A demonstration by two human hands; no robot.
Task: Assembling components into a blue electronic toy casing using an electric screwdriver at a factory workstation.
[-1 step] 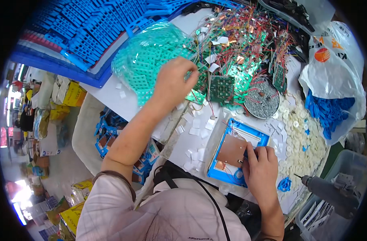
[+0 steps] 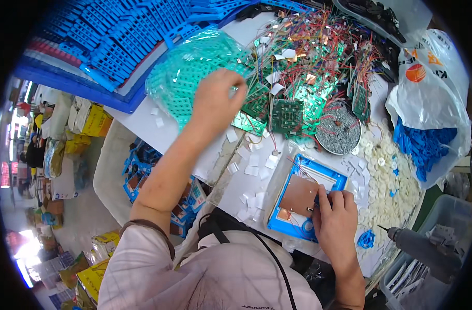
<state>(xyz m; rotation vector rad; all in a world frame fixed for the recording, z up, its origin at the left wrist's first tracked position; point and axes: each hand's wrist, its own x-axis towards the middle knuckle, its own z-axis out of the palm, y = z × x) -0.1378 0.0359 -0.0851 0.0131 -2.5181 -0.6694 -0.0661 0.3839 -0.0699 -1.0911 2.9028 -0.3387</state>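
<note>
A blue plastic casing lies at an angle on the table, a brown circuit board inside it with thin red wires. My right hand grips the casing's right side, fingertips at the board's edge; part of the casing is hidden under it. My left hand is raised over the table, between a clear bag of green foam-like pieces and a heap of wired green circuit boards. Its fingers curl toward the thumb in a pinch; what lies between them, if anything, is too small to make out.
A round dish of grey metal bits stands beyond the casing. White discs spread at right near a power screwdriver. Blue frames are stacked far left; a white bin holds blue casings. White paper squares are scattered about.
My left hand has shifted slightly left, away from the circuit boards, its fingertips closer together. My right hand stays on the casing.
</note>
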